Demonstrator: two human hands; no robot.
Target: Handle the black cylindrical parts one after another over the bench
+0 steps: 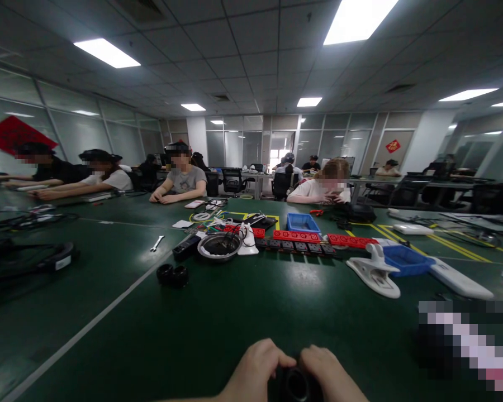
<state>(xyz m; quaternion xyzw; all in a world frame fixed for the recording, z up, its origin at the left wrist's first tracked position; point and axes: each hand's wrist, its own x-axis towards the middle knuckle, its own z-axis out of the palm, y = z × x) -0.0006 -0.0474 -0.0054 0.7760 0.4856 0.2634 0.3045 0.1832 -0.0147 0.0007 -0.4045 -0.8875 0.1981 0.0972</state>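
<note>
Both my hands meet at the bottom edge of the head view, over the dark green table (218,329). My left hand (257,365) and my right hand (329,371) have their fingers curled round a small black round part (297,385) with a hole in its middle. Only the top of that part shows between the hands. A similar pair of black ring parts (172,274) lies on the table farther off to the left.
A metal bowl (218,245), red power strips (297,236), two blue trays (302,223), a white clamp (375,272) and a wrench (156,243) lie mid-table. Cables and a headset (46,259) sit left. Several people sit at the far side.
</note>
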